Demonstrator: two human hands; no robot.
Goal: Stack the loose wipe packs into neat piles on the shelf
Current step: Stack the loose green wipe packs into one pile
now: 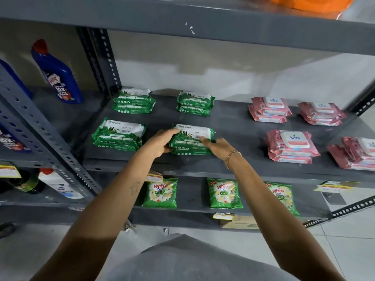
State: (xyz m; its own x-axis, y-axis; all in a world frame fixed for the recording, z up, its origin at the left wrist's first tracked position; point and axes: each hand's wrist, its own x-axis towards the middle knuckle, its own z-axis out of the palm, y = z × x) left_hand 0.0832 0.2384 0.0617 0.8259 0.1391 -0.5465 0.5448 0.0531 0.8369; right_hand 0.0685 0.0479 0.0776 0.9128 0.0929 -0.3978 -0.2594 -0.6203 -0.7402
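Green Origami wipe packs lie in small piles on the grey shelf: two at the back, one at front left, and a front middle pile. My left hand grips the left end of that front middle pile. My right hand rests on its right end, fingers laid over the top pack. Pink Kara wipe packs sit in four piles to the right; the far right one looks uneven.
Blue cleaner bottles stand on the neighbouring rack at left, behind a perforated steel upright. Green Wheel detergent pouches line the shelf below. Another grey shelf board hangs close overhead.
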